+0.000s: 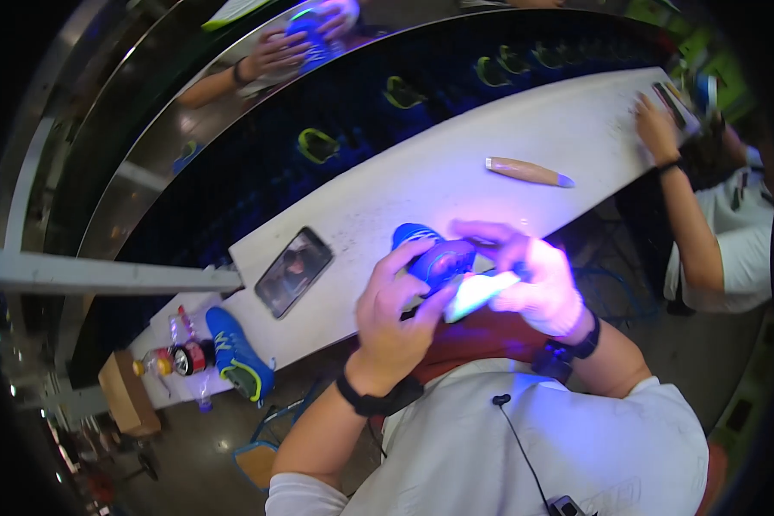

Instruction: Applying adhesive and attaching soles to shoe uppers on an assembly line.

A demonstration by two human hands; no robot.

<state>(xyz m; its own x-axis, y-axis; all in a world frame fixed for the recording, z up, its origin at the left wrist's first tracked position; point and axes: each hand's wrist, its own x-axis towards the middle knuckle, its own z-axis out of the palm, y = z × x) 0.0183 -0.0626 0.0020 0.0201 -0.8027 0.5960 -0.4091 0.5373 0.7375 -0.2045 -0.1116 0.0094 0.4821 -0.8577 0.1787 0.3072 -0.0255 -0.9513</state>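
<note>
Both hands grip one blue shoe (430, 256) over the near edge of the white surface (456, 172): left hand (396, 314) wraps its side, right hand (537, 284) holds a glowing lamp (477, 292) against it. A phone (293, 271) lies left, a wooden tool (529, 172) beyond.

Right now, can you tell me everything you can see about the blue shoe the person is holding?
The blue shoe is a sporty sneaker with a rounded toe, lit by bright violet-white light. Its upper looks like fabric, though details are washed out by the glow. It is held above the near edge of the white table, tilted, toe pointing away. The left hand wraps around it from below, and the right hand touches its other side, where a pale glowing part shows.
</note>
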